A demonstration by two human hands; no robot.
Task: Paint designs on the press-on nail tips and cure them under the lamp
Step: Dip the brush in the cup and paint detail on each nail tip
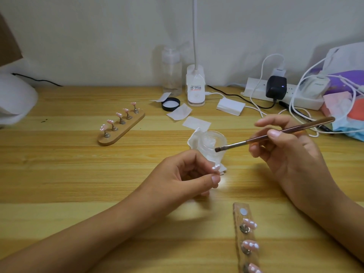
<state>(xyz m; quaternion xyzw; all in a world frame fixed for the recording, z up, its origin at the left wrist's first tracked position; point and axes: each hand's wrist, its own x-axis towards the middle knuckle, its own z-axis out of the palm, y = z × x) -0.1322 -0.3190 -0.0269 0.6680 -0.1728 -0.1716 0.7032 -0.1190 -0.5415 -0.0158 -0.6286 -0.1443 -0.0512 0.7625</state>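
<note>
Press-on nail tip [216, 167], pink and glossy with small white dots along its edge, sits in the grip of the left hand [189, 174]. It is pinched between the thumb below and the curled fingers above, and held over the tabletop [59, 174] near the middle of the view. The fingers hide its underside.

The right hand [285, 154] has its grip closed on a nail brush [275, 134] with a reddish-brown handle, the thumb pressed on top. The flat dark bristles point left, at the rim of a small clear glass jar [213, 141]. The jar stands just beyond the left hand, with a crumpled white tissue [194, 140] against it.

Below the right hand lies a wooden holder strip [237, 217]. It shows one bare round magnet [243, 211] and three more pink, white-dotted tips [250, 223] on metal stands.

Well apart at the far left lies an oval wooden holder [126, 128] carrying a row of five tips [119, 114] of the same pattern, upright on small posts.

Farther back are white paper wipes [179, 112], a black jar lid [170, 104], a clear plastic bottle [171, 71], a white gooseneck desk lamp [195, 85] and a power strip [256, 89] with cables. A white rounded object [15, 99] at the left edge is too blurred to name.
</note>
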